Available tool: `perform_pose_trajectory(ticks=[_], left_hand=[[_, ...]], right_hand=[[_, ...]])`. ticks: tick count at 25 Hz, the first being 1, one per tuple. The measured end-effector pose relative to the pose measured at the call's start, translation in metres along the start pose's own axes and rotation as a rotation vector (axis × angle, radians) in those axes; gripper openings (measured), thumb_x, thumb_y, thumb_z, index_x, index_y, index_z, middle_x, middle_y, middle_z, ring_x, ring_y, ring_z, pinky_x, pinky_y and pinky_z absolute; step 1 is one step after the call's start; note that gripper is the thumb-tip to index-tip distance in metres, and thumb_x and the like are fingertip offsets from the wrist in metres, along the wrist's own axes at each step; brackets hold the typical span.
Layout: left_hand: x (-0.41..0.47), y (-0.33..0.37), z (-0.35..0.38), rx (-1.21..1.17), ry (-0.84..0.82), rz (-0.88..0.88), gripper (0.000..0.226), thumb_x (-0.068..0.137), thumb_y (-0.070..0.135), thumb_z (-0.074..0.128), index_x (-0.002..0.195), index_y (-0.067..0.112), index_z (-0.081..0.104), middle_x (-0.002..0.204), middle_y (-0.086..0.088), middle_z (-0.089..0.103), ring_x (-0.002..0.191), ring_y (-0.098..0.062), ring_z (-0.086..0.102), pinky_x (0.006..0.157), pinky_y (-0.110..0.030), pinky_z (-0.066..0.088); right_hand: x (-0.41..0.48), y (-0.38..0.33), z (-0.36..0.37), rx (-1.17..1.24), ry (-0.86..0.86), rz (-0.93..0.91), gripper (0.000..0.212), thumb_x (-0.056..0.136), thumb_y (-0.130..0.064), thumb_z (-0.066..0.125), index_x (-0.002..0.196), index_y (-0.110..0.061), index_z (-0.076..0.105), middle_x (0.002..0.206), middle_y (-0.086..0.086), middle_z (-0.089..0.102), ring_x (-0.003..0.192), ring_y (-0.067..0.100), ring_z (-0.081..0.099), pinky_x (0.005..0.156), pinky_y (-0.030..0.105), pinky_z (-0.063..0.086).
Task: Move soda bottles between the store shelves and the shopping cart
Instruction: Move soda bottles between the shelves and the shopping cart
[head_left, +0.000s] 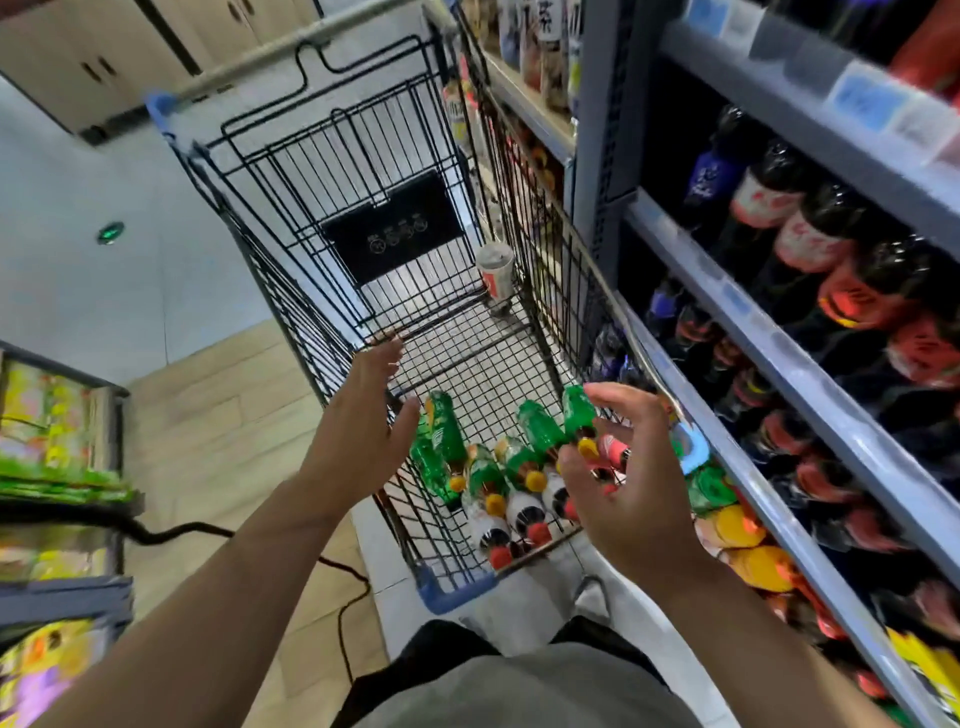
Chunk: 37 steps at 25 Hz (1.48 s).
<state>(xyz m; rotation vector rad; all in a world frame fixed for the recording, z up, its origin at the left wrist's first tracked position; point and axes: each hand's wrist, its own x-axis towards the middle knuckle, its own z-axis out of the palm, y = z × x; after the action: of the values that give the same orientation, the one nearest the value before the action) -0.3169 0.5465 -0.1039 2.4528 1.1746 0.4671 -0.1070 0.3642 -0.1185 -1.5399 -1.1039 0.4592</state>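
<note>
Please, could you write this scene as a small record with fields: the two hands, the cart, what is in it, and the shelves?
left hand: open, fingers straight, above the cart's left side, holds nothing
right hand: fingers loosely curled, above the bottles, seems empty
shopping cart: black wire, blue corners, beside the shelves
cart contents: green bottles and white-labelled bottles lying at the near end; pale cup at the far end
shelves: on the right, rows of dark bottles with red labels
</note>
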Motion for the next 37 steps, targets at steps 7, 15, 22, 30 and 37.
perform_pose_trajectory(ticks=[7, 15, 22, 30, 37], left_hand=[[0.073, -0.085, 0.069, 0.004, -0.262, -0.029, 0.067, 0.093, 0.021, 0.067, 0.148, 0.023, 0.028, 0.147, -0.010, 0.042, 0.129, -0.028, 0.053, 0.102, -0.046, 0.048], [0.128, -0.144, 0.179, 0.599, -1.029, 0.358, 0.106, 0.079, 0.010, 0.078, 0.159, 0.030, 0.011, 0.166, -0.011, 0.000, 0.148, -0.037, 0.024, 0.110, -0.053, 0.042], [0.131, -0.147, 0.245, 0.974, -1.441, 0.736, 0.110, 0.072, 0.020, 0.089, 0.158, 0.033, 0.022, 0.159, -0.009, 0.031, 0.145, -0.034, 0.032, 0.114, -0.069, 0.024], [0.135, -0.179, 0.249, 0.800, -1.341, 0.876, 0.084, 0.081, 0.011, 0.078, 0.149, 0.034, 0.036, 0.132, -0.002, 0.059, 0.120, -0.028, 0.058, 0.109, -0.057, 0.036], [0.182, -0.167, 0.197, 0.170, -1.265, 0.559, 0.071, 0.077, 0.032, 0.085, 0.132, 0.038, 0.041, 0.123, 0.003, 0.065, 0.102, -0.012, 0.058, 0.084, -0.030, 0.046]], right_hand=[[0.008, 0.046, 0.076, -0.026, 0.106, 0.233, 0.052, 0.090, -0.035, 0.061, 0.136, -0.018, 0.046, 0.136, -0.014, 0.048, 0.128, 0.010, 0.051, 0.107, 0.023, 0.042], [-0.006, 0.077, 0.155, -0.128, 0.360, 0.602, 0.059, 0.083, -0.039, 0.074, 0.133, -0.029, 0.043, 0.127, -0.024, 0.046, 0.119, -0.020, 0.042, 0.093, -0.003, 0.032], [-0.019, 0.088, 0.163, -0.168, 0.522, 0.612, 0.052, 0.087, -0.023, 0.076, 0.129, -0.024, 0.045, 0.124, -0.033, 0.045, 0.114, -0.023, 0.045, 0.091, -0.002, 0.034], [-0.020, 0.093, 0.168, -0.217, 0.506, 0.608, 0.044, 0.088, -0.027, 0.065, 0.129, -0.023, 0.049, 0.125, -0.008, 0.055, 0.120, -0.006, 0.050, 0.096, 0.003, 0.035], [-0.016, 0.089, 0.167, -0.196, 0.524, 0.658, 0.042, 0.088, -0.023, 0.066, 0.124, -0.036, 0.048, 0.124, -0.012, 0.056, 0.119, -0.010, 0.050, 0.090, -0.002, 0.037]])
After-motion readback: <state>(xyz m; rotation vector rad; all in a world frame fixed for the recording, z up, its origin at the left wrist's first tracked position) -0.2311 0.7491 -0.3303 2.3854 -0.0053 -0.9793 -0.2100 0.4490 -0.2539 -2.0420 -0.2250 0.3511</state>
